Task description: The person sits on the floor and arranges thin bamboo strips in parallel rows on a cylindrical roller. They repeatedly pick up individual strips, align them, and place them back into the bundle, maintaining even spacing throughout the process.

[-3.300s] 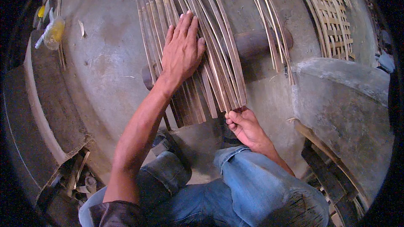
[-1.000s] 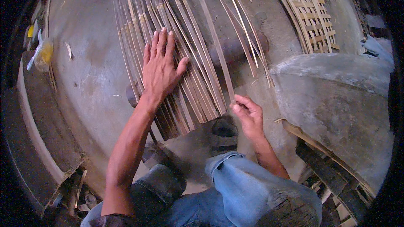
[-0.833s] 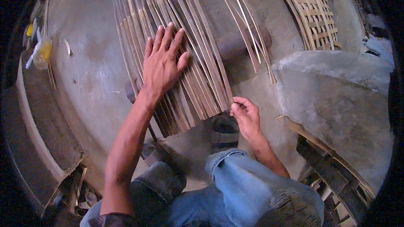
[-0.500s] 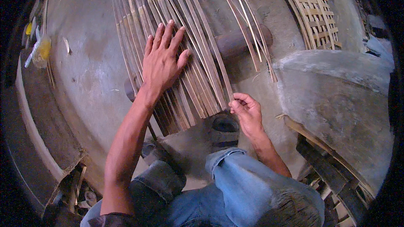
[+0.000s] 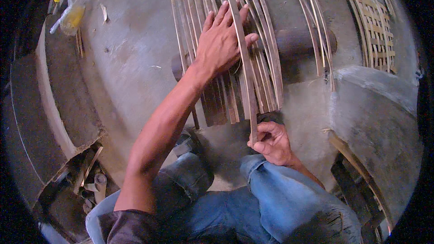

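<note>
A row of long, flat bamboo strips (image 5: 233,101) lies side by side across a dark round log (image 5: 296,45), running away from me. Flat on them rests my left hand (image 5: 219,43), open, its fingers spread and pointing away. My right hand (image 5: 272,144) is closed in a pinch on the near end of one bamboo strip (image 5: 246,72), just above my right knee. That strip is raised over the row and crosses in front of my left fingers, hiding part of them. Its far end runs out of the picture at the top.
A few loose strips (image 5: 316,31) lie across the log's right part. Further right is an open-weave bamboo panel (image 5: 376,31). A plastic bag with something yellow (image 5: 72,18) lies far left. At lower right a curved wooden piece (image 5: 355,158) borders a dark gap.
My right hand has drawn one strip up off the row and toward me, and it now passes over my left hand. The whole view has shifted, so everything sits further right.
</note>
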`<state>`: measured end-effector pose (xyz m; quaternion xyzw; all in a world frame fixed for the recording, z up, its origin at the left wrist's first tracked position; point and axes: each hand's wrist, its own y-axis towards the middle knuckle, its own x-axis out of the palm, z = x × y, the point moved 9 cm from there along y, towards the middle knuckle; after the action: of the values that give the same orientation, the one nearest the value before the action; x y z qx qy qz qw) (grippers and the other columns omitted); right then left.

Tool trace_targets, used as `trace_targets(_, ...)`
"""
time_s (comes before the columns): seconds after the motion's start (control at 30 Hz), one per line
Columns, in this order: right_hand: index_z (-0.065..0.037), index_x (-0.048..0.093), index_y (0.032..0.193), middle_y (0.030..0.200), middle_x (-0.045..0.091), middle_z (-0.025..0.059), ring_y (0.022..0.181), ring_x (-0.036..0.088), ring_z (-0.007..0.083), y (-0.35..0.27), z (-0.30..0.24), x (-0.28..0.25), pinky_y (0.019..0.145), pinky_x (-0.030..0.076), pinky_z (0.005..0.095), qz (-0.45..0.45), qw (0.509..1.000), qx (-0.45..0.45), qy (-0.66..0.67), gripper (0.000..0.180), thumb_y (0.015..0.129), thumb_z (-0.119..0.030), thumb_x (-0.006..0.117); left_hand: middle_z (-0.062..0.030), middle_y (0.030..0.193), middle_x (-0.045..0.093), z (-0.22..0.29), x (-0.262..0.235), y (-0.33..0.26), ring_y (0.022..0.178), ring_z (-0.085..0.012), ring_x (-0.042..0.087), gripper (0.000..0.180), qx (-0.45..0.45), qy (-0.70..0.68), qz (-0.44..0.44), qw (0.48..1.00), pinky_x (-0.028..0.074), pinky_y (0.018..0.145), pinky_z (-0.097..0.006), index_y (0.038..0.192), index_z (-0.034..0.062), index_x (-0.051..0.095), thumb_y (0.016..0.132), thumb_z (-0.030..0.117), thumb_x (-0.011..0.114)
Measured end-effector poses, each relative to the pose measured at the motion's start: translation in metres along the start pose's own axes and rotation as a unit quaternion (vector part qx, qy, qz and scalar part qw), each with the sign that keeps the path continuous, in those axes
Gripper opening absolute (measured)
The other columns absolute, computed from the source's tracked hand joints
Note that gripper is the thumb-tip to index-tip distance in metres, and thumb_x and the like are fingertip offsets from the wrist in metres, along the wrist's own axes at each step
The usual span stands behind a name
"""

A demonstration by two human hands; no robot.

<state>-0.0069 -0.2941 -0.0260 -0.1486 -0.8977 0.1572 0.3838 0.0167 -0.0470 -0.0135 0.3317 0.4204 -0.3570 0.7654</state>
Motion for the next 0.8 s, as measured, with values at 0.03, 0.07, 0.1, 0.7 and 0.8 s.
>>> trace_targets(0.03, -0.004, 0.063, 0.117, 0.091, 0.069, 0.0064, 0.086, 0.067, 0.0151, 0.002, 0.004, 0.002, 0.082, 0.056, 0.0323, 0.002, 1.0, 0.002, 0.008, 0.038, 0.082, -0.002, 0.075, -0.0172, 0.154, 0.033, -0.002, -0.003, 0.001, 0.144, -0.0357, 0.028, 0.068, 0.001, -0.011, 0.007, 1.0, 0.022, 0.117, -0.054, 0.147, 0.0079, 0.038, 0.097, 0.053, 0.044)
trace_targets(0.07, -0.004, 0.063, 0.118, 0.092, 0.069, 0.0064, 0.086, 0.067, 0.0148, 0.005, 0.007, 0.003, 0.081, 0.056, 0.032, 0.004, 1.0, 0.005, 0.016, 0.038, 0.082, -0.002, 0.076, -0.0183, 0.154, 0.033, -0.006, -0.006, 0.001, 0.144, -0.0364, 0.029, 0.068, -0.001, -0.016, 0.006, 1.0, 0.022, 0.117, -0.054, 0.148, 0.0074, 0.036, 0.098, 0.052, 0.044)
trace_targets(0.1, -0.004, 0.062, 0.118, 0.092, 0.069, 0.0064, 0.086, 0.067, 0.0145, 0.007, 0.009, 0.004, 0.081, 0.056, 0.0316, 0.006, 1.0, 0.007, 0.024, 0.039, 0.082, -0.002, 0.076, -0.0186, 0.154, 0.033, -0.011, -0.011, 0.002, 0.144, -0.0367, 0.029, 0.066, -0.008, -0.01, 0.016, 1.0, 0.022, 0.116, -0.055, 0.148, 0.0069, 0.037, 0.098, 0.05, 0.045)
trace_targets(0.7, -0.004, 0.061, 0.095, 0.089, 0.067, 0.0052, 0.079, 0.063, 0.0123, 0.015, 0.097, 0.027, 0.071, 0.052, 0.0246, 0.033, 0.953, 0.291, 0.077, 0.015, 0.09, -0.014, 0.071, -0.013, 0.105, 0.069, -0.16, -0.009, -0.057, 0.092, -0.0177, 0.064, 0.071, -0.38, -0.416, 0.038, 0.825, 0.05, 0.083, -0.033, 0.144, -0.0026, 0.039, 0.089, 0.029, 0.07)
trace_targets(0.8, -0.003, 0.064, 0.097, 0.089, 0.068, 0.0034, 0.079, 0.064, 0.012, 0.025, 0.098, 0.031, 0.072, 0.053, 0.0248, 0.044, 0.954, 0.287, 0.069, 0.017, 0.09, -0.016, 0.071, -0.0139, 0.111, 0.068, -0.161, -0.003, -0.056, 0.1, -0.0211, 0.065, 0.064, -0.363, -0.445, 0.008, 0.818, 0.051, 0.089, -0.036, 0.142, 0.0014, 0.043, 0.091, 0.032, 0.067)
